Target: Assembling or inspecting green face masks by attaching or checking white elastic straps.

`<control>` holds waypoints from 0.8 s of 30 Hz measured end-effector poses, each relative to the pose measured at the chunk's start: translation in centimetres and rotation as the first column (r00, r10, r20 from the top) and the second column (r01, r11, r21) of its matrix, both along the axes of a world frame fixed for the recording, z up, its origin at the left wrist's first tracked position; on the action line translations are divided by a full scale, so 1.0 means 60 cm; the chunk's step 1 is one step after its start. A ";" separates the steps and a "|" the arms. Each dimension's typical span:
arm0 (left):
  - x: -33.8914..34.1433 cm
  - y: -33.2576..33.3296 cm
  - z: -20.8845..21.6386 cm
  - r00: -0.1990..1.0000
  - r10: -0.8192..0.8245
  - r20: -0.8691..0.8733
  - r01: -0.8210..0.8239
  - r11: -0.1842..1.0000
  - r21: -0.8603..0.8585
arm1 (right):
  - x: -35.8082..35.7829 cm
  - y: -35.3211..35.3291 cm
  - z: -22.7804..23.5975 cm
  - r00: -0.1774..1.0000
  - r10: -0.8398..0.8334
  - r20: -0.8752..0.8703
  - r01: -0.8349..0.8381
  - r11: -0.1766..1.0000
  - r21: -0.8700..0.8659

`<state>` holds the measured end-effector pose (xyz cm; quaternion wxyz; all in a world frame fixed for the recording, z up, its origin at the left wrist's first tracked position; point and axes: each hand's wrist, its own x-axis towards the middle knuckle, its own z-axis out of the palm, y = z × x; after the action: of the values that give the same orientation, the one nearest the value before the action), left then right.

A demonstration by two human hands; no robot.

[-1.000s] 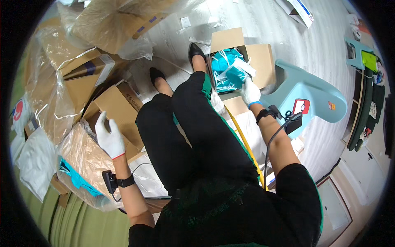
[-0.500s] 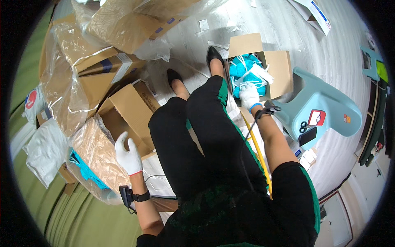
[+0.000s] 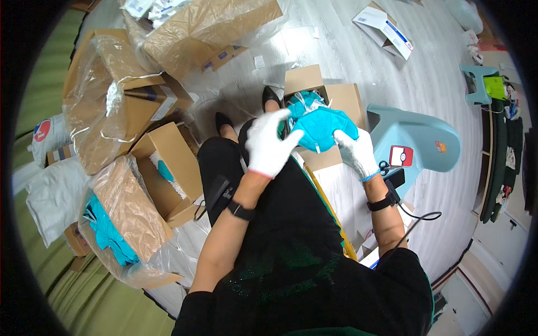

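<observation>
Over the small open carton (image 3: 303, 76) beyond my knees is a teal cup-shaped face mask (image 3: 322, 127). My right hand (image 3: 358, 154), in a white glove, grips its right edge. At the mask's left side is my left hand (image 3: 270, 143), also gloved, with thumb and fingers spread. Its thumb tip meets or overlaps the mask's edge; which of the two I cannot tell. More teal masks (image 3: 305, 102) with white straps lie in the carton behind, partly covered by the held one.
To the left stands an open brown box (image 3: 174, 154) with a small teal piece inside. Beside it, a plastic-lined box holds teal masks (image 3: 106, 232). A light-blue plastic stool (image 3: 417, 131) at right carries scissors (image 3: 386, 167), a red-and-white card and a phone. Large plastic-wrapped cartons (image 3: 207, 28) stand at far left.
My right hand has lifted a teal mask out of the carton toward me. My left hand has swung from beside the brown box across to the mask. The view has shifted.
</observation>
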<state>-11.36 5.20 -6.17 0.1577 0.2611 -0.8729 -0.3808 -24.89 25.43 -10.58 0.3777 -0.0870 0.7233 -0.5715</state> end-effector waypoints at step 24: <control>0.088 0.001 0.063 0.946 0.180 -0.268 -0.093 0.947 0.307 | 0.094 -0.086 0.109 0.855 0.128 0.503 0.185 0.831 -0.525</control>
<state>-6.10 5.25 -2.39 0.2715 0.2827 -0.7539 -0.5272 -19.26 20.26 -4.04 0.5071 -0.0247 0.3979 -0.7641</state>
